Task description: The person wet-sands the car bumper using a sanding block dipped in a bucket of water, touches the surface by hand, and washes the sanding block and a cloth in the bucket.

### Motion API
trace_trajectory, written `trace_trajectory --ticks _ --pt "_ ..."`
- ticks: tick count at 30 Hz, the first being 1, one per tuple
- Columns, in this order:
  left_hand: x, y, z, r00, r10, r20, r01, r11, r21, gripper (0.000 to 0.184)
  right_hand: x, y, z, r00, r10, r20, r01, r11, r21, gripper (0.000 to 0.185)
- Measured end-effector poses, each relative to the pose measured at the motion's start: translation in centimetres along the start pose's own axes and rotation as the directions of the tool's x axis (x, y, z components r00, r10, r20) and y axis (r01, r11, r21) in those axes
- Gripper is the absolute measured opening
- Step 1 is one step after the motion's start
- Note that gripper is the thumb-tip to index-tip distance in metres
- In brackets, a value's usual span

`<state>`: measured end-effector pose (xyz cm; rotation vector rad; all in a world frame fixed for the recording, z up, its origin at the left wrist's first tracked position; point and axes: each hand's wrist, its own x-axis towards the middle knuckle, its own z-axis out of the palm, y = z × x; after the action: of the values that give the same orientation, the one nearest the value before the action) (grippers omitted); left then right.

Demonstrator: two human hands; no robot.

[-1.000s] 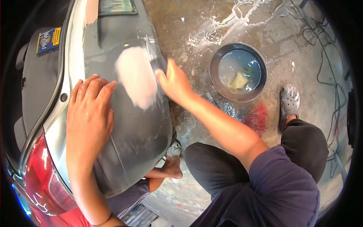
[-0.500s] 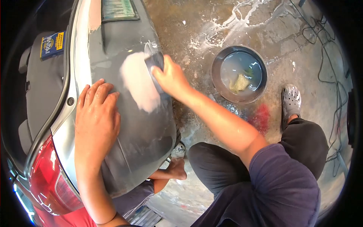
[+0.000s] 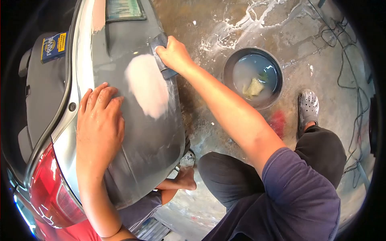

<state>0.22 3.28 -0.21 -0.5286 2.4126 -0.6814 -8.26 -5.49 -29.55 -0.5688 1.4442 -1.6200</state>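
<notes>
Bent around a dark grey sheet of sandpaper (image 3: 159, 42), my right hand (image 3: 175, 57) presses it on the outer edge of the grey car bumper (image 3: 146, 160). A pale pinkish-white filler patch (image 3: 146, 86) lies on the bumper just beside the sandpaper. My left hand (image 3: 99, 128) rests palm down on the bumper's inner side, near the silver body edge, its fingers stretched and slightly apart. The licence plate (image 3: 122, 9) shows above, at the top of the view.
A dark basin (image 3: 228, 76) of cloudy water, with a yellowish sponge-like piece (image 3: 254, 86) in it, stands on the wet floor. A blue-yellow thinner can (image 3: 54, 48) lies inside the open car. Black cables (image 3: 341, 76) run along the right. Another person's foot (image 3: 185, 178) is below the bumper.
My right hand has slid the sandpaper up and slightly left along the bumper's edge, uncovering more of the filler patch's right side. My left hand stays in place on the bumper.
</notes>
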Motion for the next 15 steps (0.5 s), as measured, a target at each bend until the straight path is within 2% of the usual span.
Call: trace_trajectory --ticks 3,5,7,9,10,13,14,15 --pt "0.1 -0.2 0.0 1.0 0.013 -0.004 -0.013 1.0 -0.001 0.03 -5.1 -0.9 -0.7 0.999 0.001 0.039 -0.004 0.998 0.057 0.048" --pt "0.1 -0.2 0.0 1.0 0.017 0.0 -0.017 1.0 0.0 0.029 -8.5 -0.1 -0.4 0.999 -0.024 0.026 0.019 0.981 0.191 0.053" --pt "0.0 -0.1 -0.1 1.0 0.019 0.006 -0.019 1.0 -0.002 0.029 -6.5 0.2 -0.3 0.999 -0.003 0.032 -0.002 0.991 0.131 0.05" --pt "-0.1 -0.1 0.1 1.0 0.016 0.001 -0.016 1.0 0.003 0.029 -1.6 0.7 0.3 0.997 -0.069 -0.044 0.07 0.997 0.03 0.047" --pt "0.0 -0.1 0.1 1.0 0.015 -0.012 -0.015 1.0 0.007 0.029 -0.3 -0.1 -0.2 0.999 -0.036 -0.036 0.037 0.999 0.029 0.044" --pt "0.0 -0.2 0.2 1.0 0.01 -0.001 -0.01 1.0 0.009 0.03 -4.4 -1.0 0.1 0.997 0.008 -0.074 -0.008 1.0 0.013 0.045" --pt "-0.1 -0.2 0.3 1.0 0.016 0.008 -0.016 1.0 0.01 0.03 -7.5 -0.4 0.7 0.993 -0.041 -0.109 0.047 0.997 0.054 0.043" --pt "-0.1 -0.2 0.3 1.0 0.023 0.02 -0.023 1.0 0.012 0.031 -11.2 -0.5 0.7 0.998 -0.019 -0.064 0.027 0.992 0.12 0.044"
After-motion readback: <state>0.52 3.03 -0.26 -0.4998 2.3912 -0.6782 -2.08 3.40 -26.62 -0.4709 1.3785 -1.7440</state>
